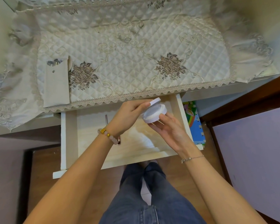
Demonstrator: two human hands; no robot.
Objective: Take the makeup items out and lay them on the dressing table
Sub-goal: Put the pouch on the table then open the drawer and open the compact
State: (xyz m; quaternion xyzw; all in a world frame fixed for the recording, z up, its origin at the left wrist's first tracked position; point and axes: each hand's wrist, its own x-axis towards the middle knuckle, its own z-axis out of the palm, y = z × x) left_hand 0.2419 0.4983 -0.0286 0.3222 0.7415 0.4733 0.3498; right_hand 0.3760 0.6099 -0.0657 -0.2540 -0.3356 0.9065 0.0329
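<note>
- Both hands are on a round white compact (154, 113), held up over the open drawer (94, 152), so it's not on the table yet.
- Right hand (171, 131) cups the base from underneath, fingers curled around the near side, palm turned up.
- Left hand (129, 113) comes in from the left, fingertips pinching the hinged lid (155, 101), which is flipped up a bit so you can see a pale greyish disc inside.
- No brand or label I can read on the compact, it's plain white from this angle.
- Left wrist has a pink bead bracelet (109, 135) with gold bits, right wrist a thin chain (191, 158).
- In the drawer, a slim brownish pencil-like stick (106, 118) lies near the left wrist, partly hidden by it. Can't make out any print on it.
- Up on the dressing table (23, 125) there's a quilted cream cloth (136, 62) with embroidered flowers and a lace edge.
- A beige fabric pouch (57, 84) lies on the left part of that cloth, well away from the compact. Something shiny pokes out the top, can't tell what it is.
</note>
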